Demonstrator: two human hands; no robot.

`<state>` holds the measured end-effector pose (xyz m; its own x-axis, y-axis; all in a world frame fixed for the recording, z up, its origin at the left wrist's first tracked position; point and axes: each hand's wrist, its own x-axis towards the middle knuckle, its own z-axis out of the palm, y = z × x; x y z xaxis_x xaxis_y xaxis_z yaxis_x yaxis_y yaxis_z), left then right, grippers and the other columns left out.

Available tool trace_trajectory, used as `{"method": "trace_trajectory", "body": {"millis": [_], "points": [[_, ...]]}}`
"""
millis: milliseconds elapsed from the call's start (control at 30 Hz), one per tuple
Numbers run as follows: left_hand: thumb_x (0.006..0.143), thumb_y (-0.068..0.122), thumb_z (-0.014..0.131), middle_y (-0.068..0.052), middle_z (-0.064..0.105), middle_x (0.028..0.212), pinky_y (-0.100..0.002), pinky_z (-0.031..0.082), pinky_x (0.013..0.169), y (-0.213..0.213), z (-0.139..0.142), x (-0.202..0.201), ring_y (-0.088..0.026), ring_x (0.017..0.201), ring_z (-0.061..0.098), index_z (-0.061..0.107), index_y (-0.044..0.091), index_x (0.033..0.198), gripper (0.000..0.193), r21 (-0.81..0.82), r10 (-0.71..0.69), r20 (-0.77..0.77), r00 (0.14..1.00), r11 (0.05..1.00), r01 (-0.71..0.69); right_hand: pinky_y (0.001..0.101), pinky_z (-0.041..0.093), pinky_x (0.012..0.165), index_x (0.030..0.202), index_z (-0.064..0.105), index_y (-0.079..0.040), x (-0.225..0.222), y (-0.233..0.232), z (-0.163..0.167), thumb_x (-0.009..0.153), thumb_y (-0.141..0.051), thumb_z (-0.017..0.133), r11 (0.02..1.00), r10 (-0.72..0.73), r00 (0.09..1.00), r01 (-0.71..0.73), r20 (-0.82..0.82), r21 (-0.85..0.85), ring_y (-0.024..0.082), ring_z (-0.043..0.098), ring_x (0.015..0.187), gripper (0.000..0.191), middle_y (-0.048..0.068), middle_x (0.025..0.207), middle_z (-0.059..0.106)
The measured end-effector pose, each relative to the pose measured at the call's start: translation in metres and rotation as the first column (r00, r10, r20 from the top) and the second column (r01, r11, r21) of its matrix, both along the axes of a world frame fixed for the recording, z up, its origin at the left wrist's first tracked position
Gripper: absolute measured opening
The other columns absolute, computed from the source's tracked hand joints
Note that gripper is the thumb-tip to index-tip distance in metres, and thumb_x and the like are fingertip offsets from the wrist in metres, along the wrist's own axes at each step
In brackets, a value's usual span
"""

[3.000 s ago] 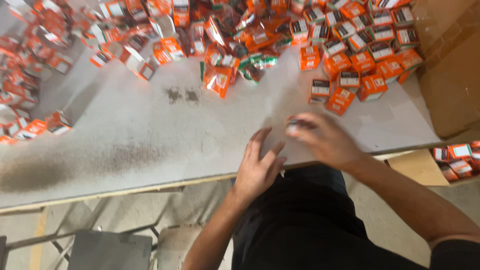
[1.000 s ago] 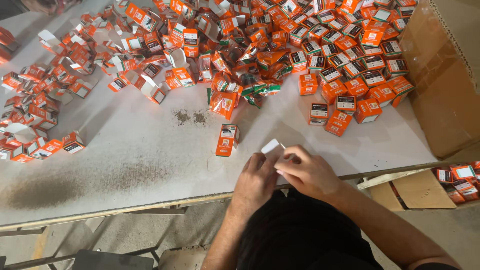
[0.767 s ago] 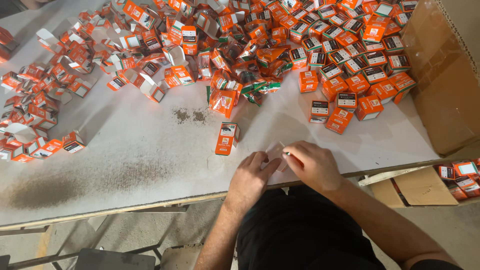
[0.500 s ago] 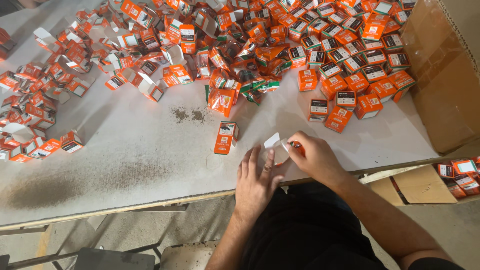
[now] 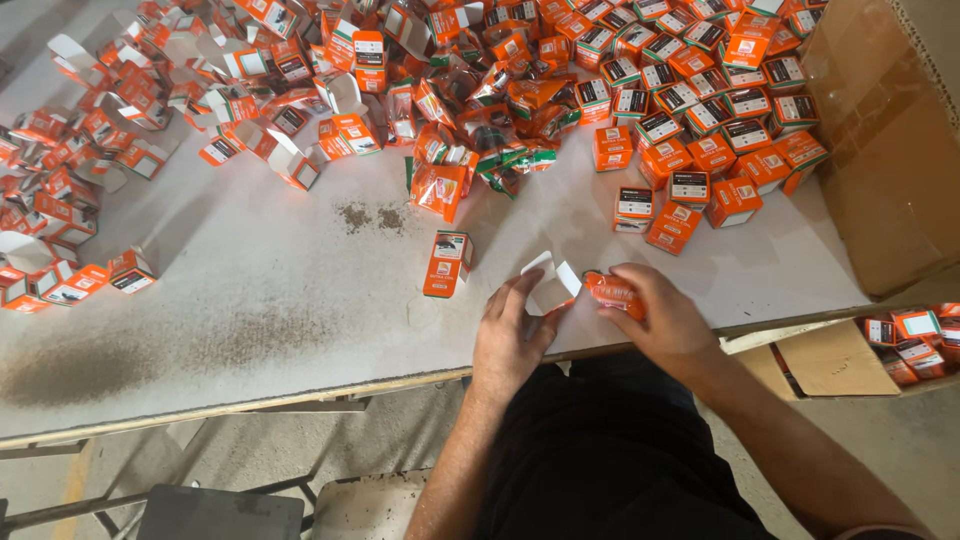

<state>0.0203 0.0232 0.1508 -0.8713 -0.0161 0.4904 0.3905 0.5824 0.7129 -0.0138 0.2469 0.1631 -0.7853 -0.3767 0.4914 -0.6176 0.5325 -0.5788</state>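
Note:
My left hand (image 5: 512,335) rests at the near edge of the white table (image 5: 250,300), holding a small open carton (image 5: 552,283) with its white flaps up. My right hand (image 5: 662,318) grips a small orange packet (image 5: 612,291) and holds its end at the carton's open mouth. One orange carton (image 5: 447,263) lies on its side just left of my hands.
A big heap of orange cartons (image 5: 440,90) and loose packets covers the far half of the table, with neat closed ones (image 5: 700,110) at the right. A large cardboard box (image 5: 890,140) stands at the right edge. A lower box (image 5: 915,335) holds more cartons.
My hands moved from empty over the table edge to working together: the left now holds an opened carton and the right brings an orange packet to its mouth.

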Motion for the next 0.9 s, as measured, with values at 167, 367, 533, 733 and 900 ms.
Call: {"method": "trace_trajectory", "body": {"millis": [167,367,533,733,900], "points": [[0.076,0.005,0.082,-0.015,0.067,0.128,-0.045,0.053,0.1,-0.001,-0.002,-0.004,-0.036,0.115,0.067,0.052,0.007,0.142,0.072,0.002,-0.051,0.055,0.997,0.999,0.051,0.0359,0.057,0.095,0.13,0.063,-0.012,-0.002,-0.006,0.031,0.085,-0.007,0.076,0.977,0.213,0.955,-0.203,-0.207,0.065,0.026,0.062,0.114,0.048,0.013,0.126,0.054],[0.073,0.005,0.082,-0.014,0.065,0.131,-0.044,0.05,0.104,-0.002,-0.006,-0.007,-0.036,0.122,0.063,0.049,0.006,0.144,0.078,0.018,-0.054,0.049,0.997,0.998,0.053,0.0392,0.056,0.09,0.124,0.064,-0.003,-0.019,-0.03,0.062,0.078,-0.006,0.069,0.824,0.49,0.832,-0.344,-0.262,0.45,0.034,0.063,0.114,0.047,0.011,0.12,0.061],[0.074,0.007,0.084,-0.011,0.067,0.122,-0.045,0.05,0.107,-0.006,-0.008,-0.006,-0.034,0.12,0.064,0.057,0.009,0.138,0.07,-0.078,-0.071,0.01,0.997,0.994,0.072,0.0402,0.055,0.09,0.111,0.064,-0.001,-0.042,-0.033,0.057,0.087,-0.012,0.072,0.783,0.582,0.797,-0.495,-0.163,0.378,0.03,0.061,0.109,0.027,0.008,0.111,0.067],[0.08,0.013,0.085,-0.015,0.066,0.127,-0.046,0.052,0.103,-0.002,-0.011,-0.003,-0.037,0.118,0.065,0.055,0.004,0.135,0.063,-0.085,-0.038,-0.071,0.997,0.996,0.032,0.0413,0.053,0.085,0.099,0.066,-0.006,-0.044,-0.039,0.035,0.092,-0.006,0.068,0.881,0.463,0.882,-0.447,-0.091,0.155,0.032,0.062,0.101,0.007,0.006,0.103,0.068],[0.083,0.016,0.085,-0.018,0.066,0.124,-0.045,0.056,0.096,0.0,-0.014,-0.003,-0.038,0.112,0.067,0.058,0.003,0.135,0.059,-0.144,-0.012,-0.101,0.995,0.99,-0.003,0.0426,0.05,0.088,0.107,0.067,-0.002,-0.045,-0.05,0.015,0.094,-0.005,0.07,0.964,0.252,0.964,-0.243,-0.081,0.11,0.031,0.061,0.101,0.013,0.011,0.104,0.065]]}}
